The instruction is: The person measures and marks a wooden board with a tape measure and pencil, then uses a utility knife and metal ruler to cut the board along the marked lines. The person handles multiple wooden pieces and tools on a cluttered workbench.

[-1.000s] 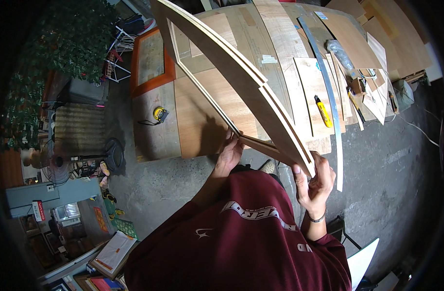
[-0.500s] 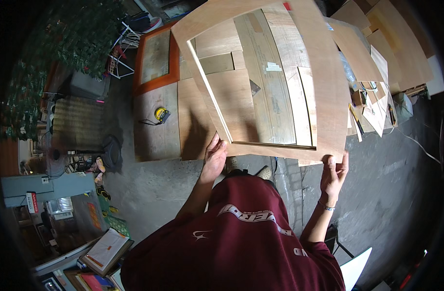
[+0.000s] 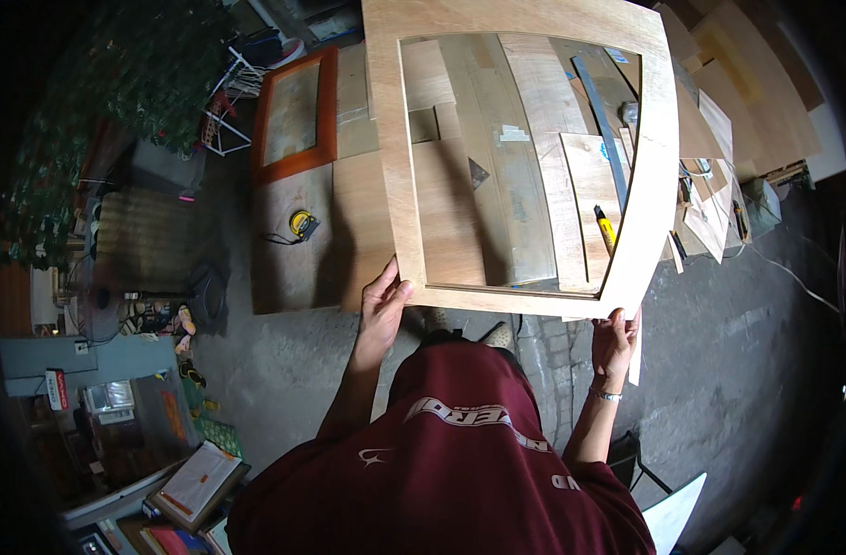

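I hold up a large pale plywood frame (image 3: pixel 659 139) with a wide rectangular opening, tilted above a work surface covered with wooden boards. My left hand (image 3: pixel 383 305) pinches its near left corner, thumb on top. At the near right corner, my right hand (image 3: pixel 612 344) grips the edge, its fingers partly hidden beneath. Through the opening show a dark metal straightedge (image 3: pixel 597 116) and a yellow-and-black utility knife (image 3: pixel 605 228). A yellow-and-black tape measure (image 3: pixel 302 225) lies on the boards left of the frame. Behind it rests a small orange-brown wooden frame (image 3: pixel 327 139) with a pane.
Thin wood sheets (image 3: pixel 760 97) lean and lie at the far right, with offcuts around them. A pale cable (image 3: pixel 797 285) runs over the concrete floor (image 3: pixel 719 370). At the lower left, a clipboard (image 3: pixel 201 483) with paper sits among books. A white-legged rack (image 3: pixel 227 125) stands at the far left.
The plywood frame has swung and tilted, its far end moving right. Both hands have shifted slightly left and nearer to me, still gripping it. The straightedge and utility knife have come into view.
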Tool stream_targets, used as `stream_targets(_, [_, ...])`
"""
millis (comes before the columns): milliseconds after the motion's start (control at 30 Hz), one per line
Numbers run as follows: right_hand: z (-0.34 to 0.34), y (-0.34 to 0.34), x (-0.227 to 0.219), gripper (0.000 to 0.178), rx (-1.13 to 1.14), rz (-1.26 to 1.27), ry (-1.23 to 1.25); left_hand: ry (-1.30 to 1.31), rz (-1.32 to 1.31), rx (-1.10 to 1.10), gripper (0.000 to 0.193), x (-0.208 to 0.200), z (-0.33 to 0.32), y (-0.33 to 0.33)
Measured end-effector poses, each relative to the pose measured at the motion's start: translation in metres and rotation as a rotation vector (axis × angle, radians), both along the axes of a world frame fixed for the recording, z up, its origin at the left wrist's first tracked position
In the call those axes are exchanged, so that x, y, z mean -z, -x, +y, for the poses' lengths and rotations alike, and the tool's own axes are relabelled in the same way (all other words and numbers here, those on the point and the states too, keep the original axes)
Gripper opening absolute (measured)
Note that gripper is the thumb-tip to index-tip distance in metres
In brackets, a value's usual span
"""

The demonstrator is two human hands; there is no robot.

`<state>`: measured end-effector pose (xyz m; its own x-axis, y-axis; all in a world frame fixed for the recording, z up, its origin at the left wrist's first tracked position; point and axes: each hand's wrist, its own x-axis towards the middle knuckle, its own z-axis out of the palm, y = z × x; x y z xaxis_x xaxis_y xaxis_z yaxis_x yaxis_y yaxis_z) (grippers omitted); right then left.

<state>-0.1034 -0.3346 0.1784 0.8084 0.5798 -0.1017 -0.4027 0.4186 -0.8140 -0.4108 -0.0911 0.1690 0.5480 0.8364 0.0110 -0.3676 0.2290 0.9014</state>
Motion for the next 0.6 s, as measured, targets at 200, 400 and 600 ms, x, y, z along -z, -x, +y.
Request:
stream_targets(200, [-0.008,-0.005,0.017,0.051,-0.032,0.040,-0.029,-0.059,0.044,-0.014,0.058,-0.015,-0.003,0.002])
stream_targets(400, [-0.006,-0.001,0.024,0.053,-0.065,0.082,-0.053,-0.042,0.010,-0.001,0.060,-0.014,-0.001,0.012])
stream_targets(600, [-0.004,-0.001,0.025,0.048,-0.102,0.039,-0.081,-0.045,0.023,-0.001,0.059,-0.016,0.000,0.012])
